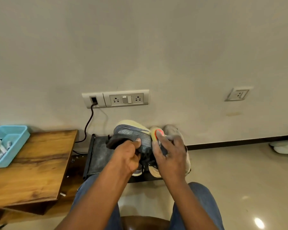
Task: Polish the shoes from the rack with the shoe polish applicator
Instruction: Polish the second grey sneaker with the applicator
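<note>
Left hand [128, 156] grips shoe [133, 135]; right hand [170, 151] holds applicator [157, 134].

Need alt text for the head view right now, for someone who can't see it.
Seated person's left hand grips a grey shoe by its opening, while the right hand holds a yellow-and-orange applicator against its toe. Beneath is a black rack by the wall, and a blue basket sits on a wooden table at left.

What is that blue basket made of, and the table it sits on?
The blue basket looks like plastic: its walls are a fine moulded mesh in one even colour. The table looks like varnished wood, with brown grain streaks and a slight sheen, though it might be a wood-look laminate.
</note>
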